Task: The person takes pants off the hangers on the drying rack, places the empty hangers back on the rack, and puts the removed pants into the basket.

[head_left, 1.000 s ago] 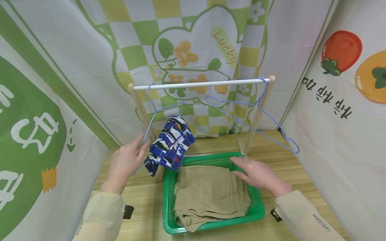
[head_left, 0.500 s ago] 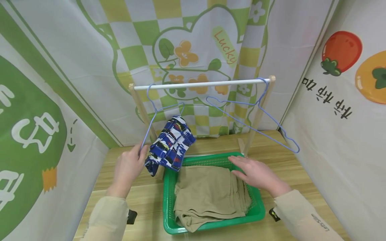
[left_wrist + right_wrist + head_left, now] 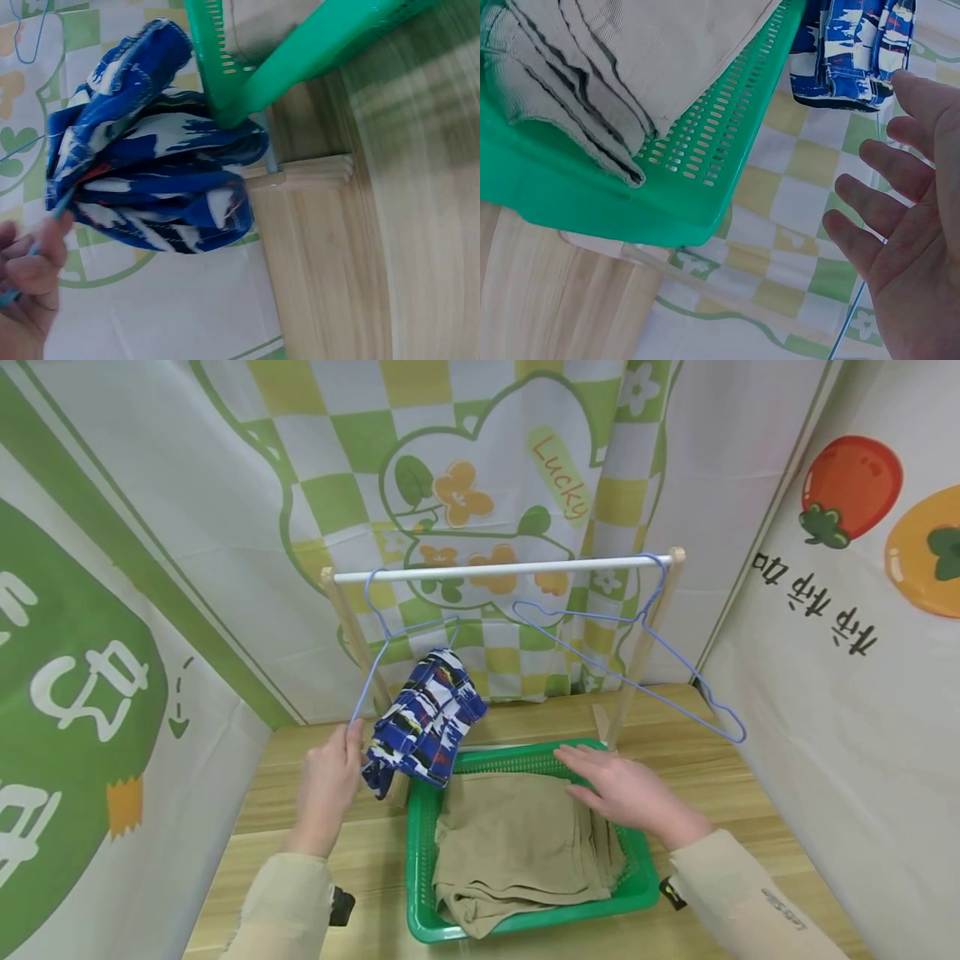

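Observation:
A blue, white and black patterned garment [image 3: 427, 718] hangs bunched over the lower part of the left blue hanger [image 3: 367, 687], whose hook is on the rack's white bar. My left hand [image 3: 327, 789] grips that hanger's left end, thumb and fingers round the wire; in the left wrist view the wire [image 3: 62, 204] runs from the fingers into the cloth [image 3: 150, 142]. Above the right back part of the green basket [image 3: 417, 893], my right hand [image 3: 626, 789] is held with fingers extended, holding nothing. Folded khaki cloth [image 3: 517, 835] lies in the basket.
A second blue hanger [image 3: 637, 681], bare, hangs at the right end of the white bar [image 3: 495, 569]. The rack's wooden posts stand behind the basket on the wooden table [image 3: 367, 877]. Printed curtains [image 3: 330, 502] enclose the back and sides.
My left hand has moved down and slightly right, from beside the hanger to gripping its end. My right hand has shifted a little left over the basket. The garment has hardly moved.

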{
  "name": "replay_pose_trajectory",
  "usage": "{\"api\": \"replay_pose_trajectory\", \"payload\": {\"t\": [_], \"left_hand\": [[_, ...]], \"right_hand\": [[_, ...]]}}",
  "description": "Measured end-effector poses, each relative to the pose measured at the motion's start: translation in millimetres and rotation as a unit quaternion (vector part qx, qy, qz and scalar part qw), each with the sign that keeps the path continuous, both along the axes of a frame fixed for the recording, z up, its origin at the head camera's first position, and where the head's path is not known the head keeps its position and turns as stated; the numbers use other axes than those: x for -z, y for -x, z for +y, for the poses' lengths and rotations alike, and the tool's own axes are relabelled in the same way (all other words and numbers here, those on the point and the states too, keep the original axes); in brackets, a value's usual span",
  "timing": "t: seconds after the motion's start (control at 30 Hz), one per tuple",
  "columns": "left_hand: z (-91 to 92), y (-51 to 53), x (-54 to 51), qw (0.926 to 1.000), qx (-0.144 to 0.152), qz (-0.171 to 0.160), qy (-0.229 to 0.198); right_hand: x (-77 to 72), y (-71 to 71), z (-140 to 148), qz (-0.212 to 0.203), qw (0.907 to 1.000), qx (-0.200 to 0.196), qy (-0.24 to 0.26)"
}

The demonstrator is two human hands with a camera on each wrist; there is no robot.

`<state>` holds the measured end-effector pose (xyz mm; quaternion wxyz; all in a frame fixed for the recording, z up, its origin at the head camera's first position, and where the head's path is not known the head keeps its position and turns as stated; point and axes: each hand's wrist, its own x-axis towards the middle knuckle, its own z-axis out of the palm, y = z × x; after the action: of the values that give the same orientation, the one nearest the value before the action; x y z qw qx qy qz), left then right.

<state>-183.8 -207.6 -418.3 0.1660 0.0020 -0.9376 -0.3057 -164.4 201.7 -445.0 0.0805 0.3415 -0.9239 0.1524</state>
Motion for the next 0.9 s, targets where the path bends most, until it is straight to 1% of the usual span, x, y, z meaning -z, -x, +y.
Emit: {"api": "replay_pose_trajectory", "payload": {"t": [0.13,0.17,0.37,0.47,0.57,0.83,0.9], "left_hand": [[2.4,1.3,2.4,0.9989,-0.001,0.046,0.0],[2.9,1.6,2.5,0.9986,0.001,0.053,-0.006],[4.8,1.7,1.5,0.9966,0.006,0.076,-0.032],[5.8,1.6,1.1,0.9954,0.009,0.088,-0.037],[8.3,0.2,-1.2,0.9943,0.015,0.094,-0.048],[17.5,-0.5,-7.1,0.9913,0.017,0.084,-0.1],[19.5,-0.8,-9.0,0.9893,0.021,0.079,-0.121]], "right_hand": [[2.8,2.5,-4,0.01,0.9999,-0.01,0.001],[3.1,2.8,-5,0.012,0.9999,-0.011,0.001],[2.1,4.4,-9,0.013,0.9999,-0.011,0.0],[-0.1,5.7,-13,0.01,0.9998,-0.013,0.007],[-1.8,6.8,-18,0.005,0.9998,-0.013,0.012],[-4.6,7.4,-28,-0.017,0.9998,0.002,0.002],[-6.1,7.4,-29,-0.022,0.9998,0.004,0.0]]}}
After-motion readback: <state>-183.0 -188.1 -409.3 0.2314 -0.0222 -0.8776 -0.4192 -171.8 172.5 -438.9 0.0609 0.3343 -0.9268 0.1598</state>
